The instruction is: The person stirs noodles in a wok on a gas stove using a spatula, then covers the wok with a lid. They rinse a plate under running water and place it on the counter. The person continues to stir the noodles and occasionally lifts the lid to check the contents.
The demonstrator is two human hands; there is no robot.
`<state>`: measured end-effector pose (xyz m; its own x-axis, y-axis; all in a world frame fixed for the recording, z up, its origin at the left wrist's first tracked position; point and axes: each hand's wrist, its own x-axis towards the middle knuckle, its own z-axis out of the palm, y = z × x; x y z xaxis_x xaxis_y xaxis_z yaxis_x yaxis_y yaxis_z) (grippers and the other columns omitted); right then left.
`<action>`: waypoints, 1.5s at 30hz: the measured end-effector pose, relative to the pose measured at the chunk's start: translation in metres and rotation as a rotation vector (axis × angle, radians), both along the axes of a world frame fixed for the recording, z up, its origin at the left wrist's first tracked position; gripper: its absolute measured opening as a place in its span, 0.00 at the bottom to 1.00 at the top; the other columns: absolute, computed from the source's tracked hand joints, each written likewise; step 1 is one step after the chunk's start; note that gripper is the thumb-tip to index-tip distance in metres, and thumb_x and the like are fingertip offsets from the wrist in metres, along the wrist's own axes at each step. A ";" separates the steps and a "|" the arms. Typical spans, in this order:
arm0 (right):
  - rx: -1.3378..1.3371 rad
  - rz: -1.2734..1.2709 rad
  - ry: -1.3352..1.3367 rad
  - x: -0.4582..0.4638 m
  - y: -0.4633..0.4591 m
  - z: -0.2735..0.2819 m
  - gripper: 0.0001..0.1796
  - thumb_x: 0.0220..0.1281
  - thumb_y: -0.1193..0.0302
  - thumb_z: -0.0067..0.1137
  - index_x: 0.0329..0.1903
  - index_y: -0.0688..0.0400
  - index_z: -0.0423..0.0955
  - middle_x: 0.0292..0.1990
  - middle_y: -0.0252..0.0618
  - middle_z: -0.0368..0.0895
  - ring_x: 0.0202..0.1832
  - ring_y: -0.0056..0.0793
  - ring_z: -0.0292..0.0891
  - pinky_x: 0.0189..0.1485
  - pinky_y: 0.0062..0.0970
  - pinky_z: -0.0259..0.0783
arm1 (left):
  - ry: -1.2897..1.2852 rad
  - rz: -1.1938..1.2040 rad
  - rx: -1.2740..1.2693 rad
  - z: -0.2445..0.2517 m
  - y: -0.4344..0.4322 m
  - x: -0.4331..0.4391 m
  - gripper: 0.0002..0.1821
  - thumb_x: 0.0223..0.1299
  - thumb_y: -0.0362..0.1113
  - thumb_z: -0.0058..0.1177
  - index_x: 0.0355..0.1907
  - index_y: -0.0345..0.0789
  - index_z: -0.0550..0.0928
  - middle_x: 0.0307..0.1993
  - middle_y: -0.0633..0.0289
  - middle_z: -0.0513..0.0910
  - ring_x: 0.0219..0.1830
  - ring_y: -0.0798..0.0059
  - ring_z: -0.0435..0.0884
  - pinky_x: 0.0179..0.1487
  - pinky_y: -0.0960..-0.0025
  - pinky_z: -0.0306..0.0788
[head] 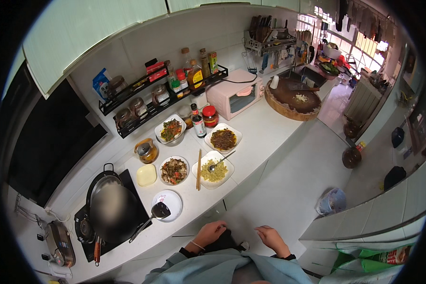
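My left hand (pixel 209 235) hangs in front of the counter's edge, with a bracelet at the wrist and loosely bent fingers. To its right is my right hand (pixel 270 240), over the floor, fingers also bent. Neither holds or touches anything. Nearest on the counter lies a metal spatula (pixel 160 211), its blade on a white plate (pixel 178 201). Farther back, a square dish of chopped yellow-green food (pixel 216 174) holds a spoon (pixel 213 167), with wooden chopsticks (pixel 198 169) along its left rim. On the hob (pixel 136 191) stands a wok (pixel 127 220), partly blurred.
Cooked dishes stand in a bowl of meat and vegetables (pixel 174 170), another bowl (pixel 171 129) and a square plate (pixel 223 139). Behind are a teapot (pixel 146 151), a sauce bottle (pixel 198 124) and a pink toaster oven (pixel 234 94). A round chopping board (pixel 287 103) bears a cleaver (pixel 299 87).
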<state>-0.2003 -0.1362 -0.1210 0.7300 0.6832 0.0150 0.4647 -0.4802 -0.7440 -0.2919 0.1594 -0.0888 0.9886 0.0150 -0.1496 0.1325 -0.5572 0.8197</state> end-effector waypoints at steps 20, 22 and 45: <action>-0.160 0.223 -0.043 0.142 0.112 0.035 0.14 0.70 0.71 0.51 0.54 0.58 0.78 0.47 0.52 0.83 0.45 0.53 0.79 0.49 0.43 0.77 | -0.116 0.049 -0.220 0.005 0.065 0.147 0.13 0.68 0.35 0.55 0.49 0.31 0.82 0.31 0.56 0.84 0.32 0.73 0.83 0.38 0.69 0.76; -0.143 0.264 -0.039 0.156 0.119 0.037 0.14 0.70 0.71 0.50 0.54 0.58 0.78 0.45 0.52 0.82 0.44 0.54 0.79 0.47 0.44 0.76 | 0.000 0.177 -0.357 -0.008 0.073 0.141 0.11 0.68 0.35 0.55 0.48 0.32 0.82 0.31 0.56 0.85 0.30 0.72 0.84 0.36 0.70 0.76; 0.006 0.374 -0.121 0.359 0.086 0.041 0.19 0.59 0.61 0.69 0.25 0.57 0.68 0.22 0.44 0.74 0.25 0.47 0.73 0.28 0.42 0.67 | -0.197 0.774 -0.021 0.059 -0.032 0.233 0.13 0.69 0.43 0.55 0.38 0.35 0.82 0.27 0.51 0.81 0.29 0.52 0.79 0.35 0.59 0.72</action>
